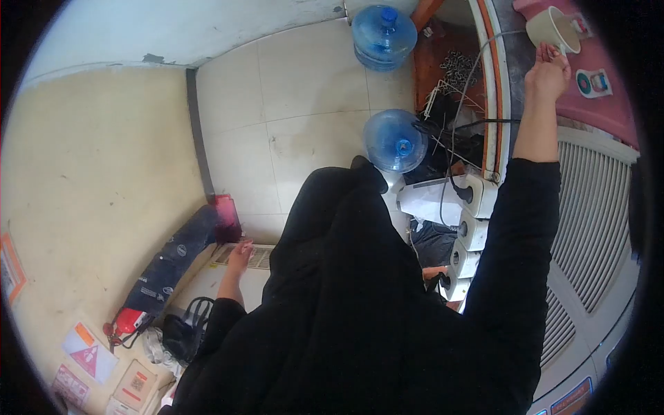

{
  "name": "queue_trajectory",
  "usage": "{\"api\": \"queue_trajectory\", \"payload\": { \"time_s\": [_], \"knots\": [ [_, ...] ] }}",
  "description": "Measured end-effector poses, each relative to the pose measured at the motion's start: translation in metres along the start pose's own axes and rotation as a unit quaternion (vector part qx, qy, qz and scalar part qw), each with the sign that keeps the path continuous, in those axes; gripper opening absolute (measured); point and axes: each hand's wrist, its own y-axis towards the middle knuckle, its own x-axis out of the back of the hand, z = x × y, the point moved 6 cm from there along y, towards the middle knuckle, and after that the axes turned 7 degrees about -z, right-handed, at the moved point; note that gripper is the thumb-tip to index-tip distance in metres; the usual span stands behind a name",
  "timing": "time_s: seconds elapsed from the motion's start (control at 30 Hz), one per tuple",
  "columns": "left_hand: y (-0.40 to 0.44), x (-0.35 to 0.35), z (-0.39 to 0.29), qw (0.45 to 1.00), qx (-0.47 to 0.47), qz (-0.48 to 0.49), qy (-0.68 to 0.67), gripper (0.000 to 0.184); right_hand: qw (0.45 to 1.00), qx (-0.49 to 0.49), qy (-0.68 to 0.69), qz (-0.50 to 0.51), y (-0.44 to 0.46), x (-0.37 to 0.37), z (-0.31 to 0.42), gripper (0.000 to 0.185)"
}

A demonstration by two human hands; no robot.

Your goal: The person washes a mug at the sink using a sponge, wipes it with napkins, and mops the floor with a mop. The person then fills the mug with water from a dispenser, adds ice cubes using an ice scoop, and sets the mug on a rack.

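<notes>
My right hand reaches out at the upper right, its fingers closed on the handle of a cream mug. The mug is tilted above a pink surface, where a small sticker-like item with a green circle lies near my wrist. Low at my side hangs my left hand, fingers loosely bent and nothing visible in them. Nearest to it are a pink-red box-like item and a slatted vent.
Two blue water bottles stand on the tiled floor. Cables hang beside several white socket blocks. A large grey slatted unit is at right. A dark-covered object with a red extinguisher-like top and a black bag sit left.
</notes>
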Motion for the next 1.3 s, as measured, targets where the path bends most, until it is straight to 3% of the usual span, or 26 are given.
{"api": "queue_trajectory", "payload": {
  "time_s": [0.6,0.77,0.87,0.93,1.03,1.1,1.17,1.23,1.3],
  "knots": [
    [-0.006,-0.039,0.034,1.0,-0.009,0.005,-0.007,0.034,0.997,-0.004,-0.034,0.067,0.013,0.004,-0.004,0.017],
    [-0.003,-0.032,0.058,0.999,-0.011,0.009,-0.029,0.034,0.997,-0.025,0.019,0.072,0.019,0.007,-0.019,0.011],
    [0.0,-0.022,0.055,0.979,-0.063,-0.04,0.187,0.041,0.998,-0.029,0.046,0.028,0.002,0.004,-0.002,0.003],
    [0.006,-0.018,0.063,0.973,-0.079,-0.005,0.217,0.043,0.998,-0.044,0.04,-0.017,-0.006,0.001,0.003,0.003],
    [0.007,-0.006,0.071,0.989,-0.052,-0.029,0.132,0.038,0.999,-0.043,0.004,-0.003,-0.007,0.001,0.001,0.011],
    [-0.003,-0.008,0.049,0.982,-0.166,0.005,0.094,0.034,0.999,-0.039,-0.02,0.003,-0.009,0.0,0.005,0.015],
    [-0.022,-0.006,0.031,0.986,-0.157,0.015,0.057,0.031,0.999,-0.042,-0.021,-0.002,-0.009,0.0,0.005,0.016],
    [-0.034,-0.001,0.018,0.999,-0.031,-0.001,0.021,0.029,0.999,-0.043,-0.023,-0.002,-0.01,0.0,0.003,0.017],
    [-0.029,-0.001,0.031,0.999,-0.035,0.029,-0.005,0.029,0.999,-0.043,-0.027,0.003,-0.012,0.001,0.001,0.018]
  ]
}}
